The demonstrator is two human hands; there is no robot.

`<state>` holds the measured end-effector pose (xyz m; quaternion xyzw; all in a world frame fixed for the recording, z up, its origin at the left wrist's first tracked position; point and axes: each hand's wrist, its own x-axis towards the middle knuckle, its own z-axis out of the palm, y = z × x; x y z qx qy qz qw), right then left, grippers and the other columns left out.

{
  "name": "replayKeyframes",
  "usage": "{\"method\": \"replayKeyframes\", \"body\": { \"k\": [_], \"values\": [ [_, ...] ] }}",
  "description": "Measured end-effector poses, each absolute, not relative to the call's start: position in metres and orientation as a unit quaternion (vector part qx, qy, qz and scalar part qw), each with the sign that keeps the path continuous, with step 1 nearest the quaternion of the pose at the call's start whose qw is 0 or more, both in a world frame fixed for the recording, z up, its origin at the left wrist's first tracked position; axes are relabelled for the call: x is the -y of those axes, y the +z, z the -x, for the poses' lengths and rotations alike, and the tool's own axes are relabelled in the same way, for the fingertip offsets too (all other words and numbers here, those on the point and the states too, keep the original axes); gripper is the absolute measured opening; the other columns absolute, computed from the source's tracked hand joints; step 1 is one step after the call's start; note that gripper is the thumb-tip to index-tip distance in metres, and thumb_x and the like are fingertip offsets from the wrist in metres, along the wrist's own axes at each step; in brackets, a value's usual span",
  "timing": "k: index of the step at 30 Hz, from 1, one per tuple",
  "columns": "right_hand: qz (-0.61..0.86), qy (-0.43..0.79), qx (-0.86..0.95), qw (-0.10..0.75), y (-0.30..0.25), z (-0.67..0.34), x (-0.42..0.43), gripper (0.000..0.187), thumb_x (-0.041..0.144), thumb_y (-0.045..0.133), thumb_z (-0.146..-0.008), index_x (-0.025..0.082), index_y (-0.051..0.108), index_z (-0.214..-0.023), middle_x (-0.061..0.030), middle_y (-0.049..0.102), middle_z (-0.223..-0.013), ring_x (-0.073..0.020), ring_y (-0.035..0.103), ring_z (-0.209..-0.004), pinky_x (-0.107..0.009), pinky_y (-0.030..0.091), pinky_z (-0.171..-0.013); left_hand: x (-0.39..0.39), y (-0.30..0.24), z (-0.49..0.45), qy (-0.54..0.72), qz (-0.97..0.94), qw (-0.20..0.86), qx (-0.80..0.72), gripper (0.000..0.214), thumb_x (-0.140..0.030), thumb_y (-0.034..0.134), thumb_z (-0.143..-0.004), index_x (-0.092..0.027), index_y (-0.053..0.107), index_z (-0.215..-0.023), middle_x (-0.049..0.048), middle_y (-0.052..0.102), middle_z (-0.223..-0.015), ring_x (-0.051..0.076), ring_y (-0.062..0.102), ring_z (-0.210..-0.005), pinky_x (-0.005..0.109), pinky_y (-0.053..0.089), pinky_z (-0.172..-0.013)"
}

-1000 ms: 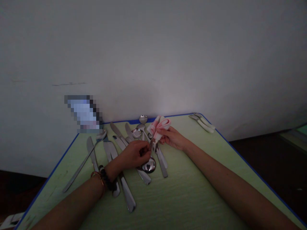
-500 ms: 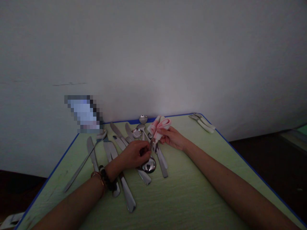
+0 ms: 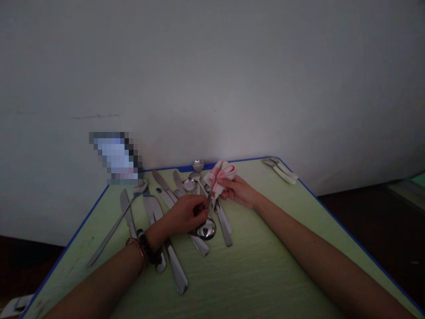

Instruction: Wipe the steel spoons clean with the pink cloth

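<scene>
Our left hand (image 3: pixel 186 215) keeps its grip pinched on a shiny metal utensil (image 3: pixel 211 201), whose end juts past it to meet the pink-and-white cloth (image 3: pixel 225 173) pinched by our right hand (image 3: pixel 239 191). We angle both forearms inward above the tabletop (image 3: pixel 252 266), the left across scattered cutlery (image 3: pixel 178 275).

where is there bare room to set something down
Free: the green tabletop between the cutlery handles and the right forearm, and between that forearm and the white-handled utensils. Crowded: around the left hand, with knives and spoons.
</scene>
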<state>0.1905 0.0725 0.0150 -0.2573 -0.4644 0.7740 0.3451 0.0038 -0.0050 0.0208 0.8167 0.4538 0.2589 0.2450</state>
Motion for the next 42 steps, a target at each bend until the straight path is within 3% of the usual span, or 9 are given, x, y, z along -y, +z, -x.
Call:
{"method": "replayKeyframes", "body": {
  "k": [8,15,22,30,36,42],
  "values": [
    [0.260,0.782,0.443,0.353,0.0161,-0.1903,-0.0716,0.028,0.034,0.077,-0.064,0.014,0.059,-0.072,0.0022,0.061,-0.060,-0.0058,0.048,-0.047,-0.019,0.037,-0.044,0.0049,0.0212,-0.0033,0.254,-0.813,0.246,-0.462,0.015,-0.017,0.049,-0.075,-0.018,0.048,-0.061,-0.0048,0.045,-0.055,0.010,0.042,-0.053,0.020,0.033,-0.052],
    [0.269,0.801,0.332,0.420,0.0164,-0.1922,-0.0779,0.024,0.030,0.074,-0.068,0.018,0.053,-0.067,0.0066,0.054,-0.052,-0.0045,0.039,-0.040,-0.018,0.033,-0.040,0.0056,0.0222,-0.0016,0.267,-0.812,0.279,-0.437,0.019,-0.010,0.041,-0.077,-0.018,0.058,-0.076,-0.0015,0.058,-0.063,0.012,0.054,-0.062,0.022,0.041,-0.063],
    [0.247,0.788,0.403,0.394,0.0141,-0.1931,-0.0782,0.029,0.036,0.077,-0.065,0.014,0.059,-0.072,0.0021,0.062,-0.056,-0.0067,0.051,-0.041,-0.018,0.045,-0.039,0.0062,0.0241,-0.0022,0.261,-0.809,0.279,-0.446,0.017,-0.029,0.045,-0.087,-0.017,0.056,-0.082,-0.0034,0.052,-0.060,0.011,0.048,-0.055,0.021,0.036,-0.056],
    [0.249,0.785,0.431,0.368,0.0142,-0.1937,-0.0768,0.032,0.037,0.078,-0.064,0.012,0.063,-0.077,-0.0016,0.068,-0.062,-0.0089,0.060,-0.046,-0.018,0.051,-0.043,0.0045,0.0205,-0.0023,0.241,-0.822,0.240,-0.456,0.030,-0.037,0.045,-0.088,-0.017,0.046,-0.065,-0.0048,0.043,-0.056,0.010,0.040,-0.052,0.022,0.029,-0.052],
    [0.251,0.779,0.438,0.373,0.0166,-0.1906,-0.0741,0.032,0.036,0.078,-0.063,0.012,0.060,-0.073,0.0005,0.064,-0.058,-0.0061,0.053,-0.041,-0.016,0.045,-0.040,0.0038,0.0210,-0.0027,0.248,-0.800,0.262,-0.479,0.028,-0.028,0.039,-0.087,-0.018,0.045,-0.061,-0.0037,0.046,-0.055,0.010,0.043,-0.052,0.021,0.032,-0.052],
    [0.268,0.770,0.360,0.453,0.0167,-0.1879,-0.0772,0.036,0.040,0.077,-0.063,0.016,0.051,-0.063,0.0080,0.047,-0.043,-0.0008,0.030,-0.032,-0.014,0.026,-0.031,0.0047,0.0224,-0.0005,0.276,-0.772,0.311,-0.481,0.029,-0.024,0.038,-0.085,-0.018,0.044,-0.057,-0.0046,0.049,-0.050,0.009,0.046,-0.047,0.020,0.034,-0.050]
  ]
}}
